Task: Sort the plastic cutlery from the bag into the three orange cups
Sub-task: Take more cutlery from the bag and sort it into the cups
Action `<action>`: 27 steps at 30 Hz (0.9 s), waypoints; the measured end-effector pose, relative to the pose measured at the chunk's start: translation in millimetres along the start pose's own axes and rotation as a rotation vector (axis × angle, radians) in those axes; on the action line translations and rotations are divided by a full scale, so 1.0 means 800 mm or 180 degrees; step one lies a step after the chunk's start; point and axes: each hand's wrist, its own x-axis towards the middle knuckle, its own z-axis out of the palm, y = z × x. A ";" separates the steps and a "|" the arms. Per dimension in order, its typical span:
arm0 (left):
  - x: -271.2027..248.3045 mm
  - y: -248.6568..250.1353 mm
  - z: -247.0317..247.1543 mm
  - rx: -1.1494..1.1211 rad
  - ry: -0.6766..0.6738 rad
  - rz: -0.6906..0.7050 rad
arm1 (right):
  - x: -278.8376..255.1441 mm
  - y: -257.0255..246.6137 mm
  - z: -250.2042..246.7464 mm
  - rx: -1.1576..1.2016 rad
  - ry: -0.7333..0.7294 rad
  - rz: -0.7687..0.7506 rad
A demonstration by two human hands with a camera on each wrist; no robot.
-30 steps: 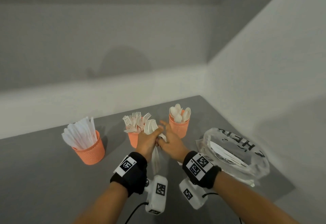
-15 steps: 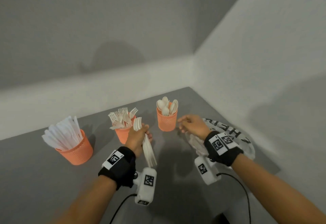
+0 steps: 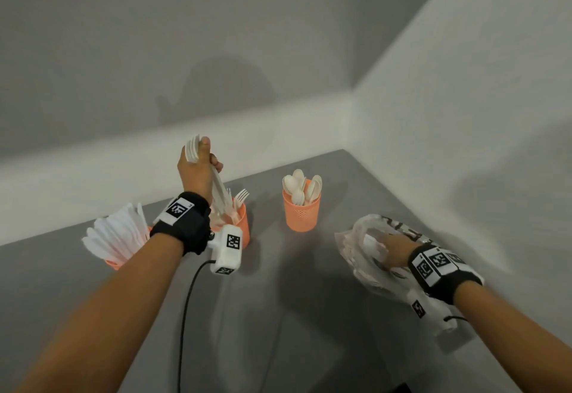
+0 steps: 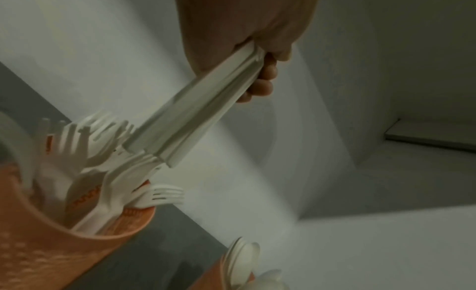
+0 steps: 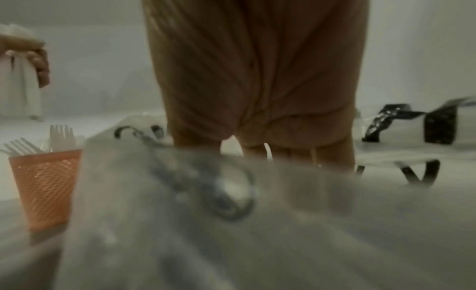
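Plastic bag (image 3: 368,256), lower right of frame, now has R hand (image 3: 394,252) reaching in vs. 0.5 s ago beside it; grip unclear, fingers hidden. L hand (image 3: 196,173) raised since then, fist round fork bundle (image 3: 218,188), handles over middle cup (image 3: 243,222) → drop imminent, next batch coming. Cups: left cup (image 3: 113,264) knives; middle forks; right cup (image 3: 301,214) spoons.
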 end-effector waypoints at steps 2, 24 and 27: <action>0.001 -0.011 -0.002 0.0096 -0.0002 0.0062 | 0.005 0.001 0.007 -0.0028 0.0088 -0.0003; -0.001 -0.111 -0.052 0.2376 -0.0494 0.0676 | 0.001 -0.012 0.014 0.0168 -0.0078 0.0260; -0.006 -0.100 -0.056 0.2367 -0.0731 0.0947 | -0.002 -0.014 0.013 0.0159 -0.0102 0.0268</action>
